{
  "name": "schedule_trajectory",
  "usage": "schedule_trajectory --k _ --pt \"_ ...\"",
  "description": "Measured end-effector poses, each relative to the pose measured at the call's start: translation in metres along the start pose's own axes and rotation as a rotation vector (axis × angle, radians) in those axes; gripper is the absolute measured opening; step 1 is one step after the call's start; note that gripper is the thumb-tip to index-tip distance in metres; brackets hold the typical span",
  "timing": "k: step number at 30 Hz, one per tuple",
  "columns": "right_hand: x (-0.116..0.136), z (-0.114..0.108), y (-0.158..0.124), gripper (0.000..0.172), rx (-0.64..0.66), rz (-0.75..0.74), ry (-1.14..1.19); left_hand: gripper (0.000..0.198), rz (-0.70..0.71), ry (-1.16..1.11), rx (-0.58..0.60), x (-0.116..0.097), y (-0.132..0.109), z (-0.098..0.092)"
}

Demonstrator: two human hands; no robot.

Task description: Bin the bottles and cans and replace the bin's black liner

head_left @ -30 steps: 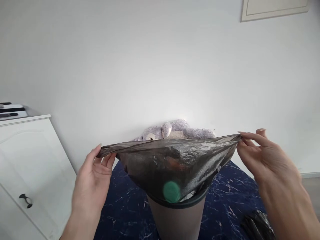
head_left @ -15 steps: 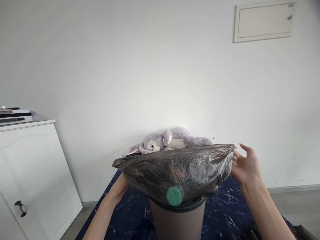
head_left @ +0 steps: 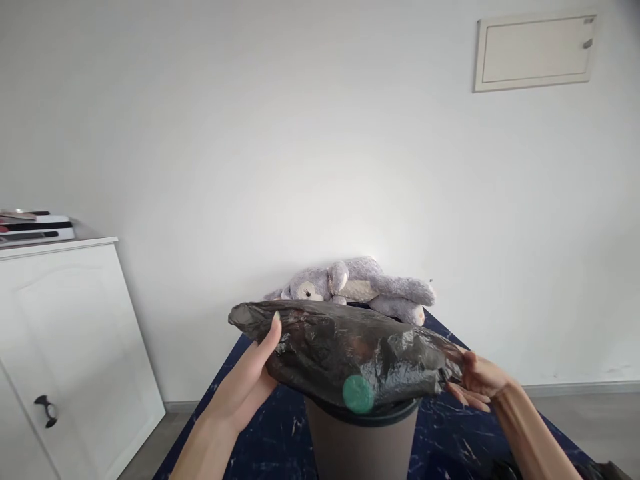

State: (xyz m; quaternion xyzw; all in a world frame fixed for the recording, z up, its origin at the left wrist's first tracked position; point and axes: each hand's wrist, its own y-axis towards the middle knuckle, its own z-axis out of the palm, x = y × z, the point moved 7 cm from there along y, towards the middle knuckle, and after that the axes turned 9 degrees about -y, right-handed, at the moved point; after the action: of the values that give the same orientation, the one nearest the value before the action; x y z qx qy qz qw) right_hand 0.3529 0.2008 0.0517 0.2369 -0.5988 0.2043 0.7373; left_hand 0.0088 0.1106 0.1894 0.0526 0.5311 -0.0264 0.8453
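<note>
A dark grey plastic bag (head_left: pixel 325 340) lies stretched over the mouth of a brown bin (head_left: pixel 363 443) with a dark rim. My left hand (head_left: pixel 253 373) grips the bag's left end, its thumb on the front and its other fingers partly hidden beneath. At the right end, my right hand (head_left: pixel 475 380) pinches the bag's edge between thumb and forefinger, the other fingers extended below. A green disc (head_left: pixel 358 394) shows at the front of the bag, just above the bin's rim. Reddish shapes show faintly through the plastic.
The bin stands on a dark blue marbled surface (head_left: pixel 270 433). Behind the bag a grey plush toy (head_left: pixel 360 283) lies against the wall. A white cabinet (head_left: pixel 75 333) is at left, and more dark plastic (head_left: pixel 595 470) sits at lower right.
My left thumb has come over the bag's front. My right hand has moved down, closing on its right edge. The bag's right side has dropped, showing more of the plush toy.
</note>
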Motion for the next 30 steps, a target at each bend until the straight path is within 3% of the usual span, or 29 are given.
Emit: schedule_trajectory --k 3,6,10,14,19,24,27,30 --pt "0.006 0.004 0.004 0.075 0.019 -0.045 -0.047 0.051 -0.020 -0.019 -0.092 -0.005 -0.004 0.009" --pt "0.022 0.005 0.009 0.061 -0.041 -0.136 -0.044 0.050 0.031 -0.054 -0.214 -0.004 -0.005 0.009" --pt "0.051 0.002 0.008 0.042 -0.234 -0.312 0.041 0.042 0.115 -0.144 -0.287 -0.001 -0.003 0.009" --pt "0.077 -0.004 -0.004 0.039 -0.448 -0.495 0.179 0.036 0.162 -0.219 -0.315 0.000 -0.002 0.012" --pt "0.095 -0.006 -0.016 0.035 -0.585 -0.652 0.292 0.028 0.213 -0.329 -0.385 0.004 -0.006 0.009" --pt "0.089 -0.008 -0.009 0.042 -0.613 -0.651 0.307 0.028 0.264 -0.518 -0.273 0.009 -0.007 0.015" --pt "0.068 -0.009 0.009 0.046 -0.580 -0.528 0.231 0.032 0.290 -0.548 -0.162 0.007 -0.006 0.020" --pt "0.033 -0.006 0.025 0.039 -0.490 -0.357 0.095 0.033 0.299 -0.547 -0.132 0.005 -0.005 0.022"
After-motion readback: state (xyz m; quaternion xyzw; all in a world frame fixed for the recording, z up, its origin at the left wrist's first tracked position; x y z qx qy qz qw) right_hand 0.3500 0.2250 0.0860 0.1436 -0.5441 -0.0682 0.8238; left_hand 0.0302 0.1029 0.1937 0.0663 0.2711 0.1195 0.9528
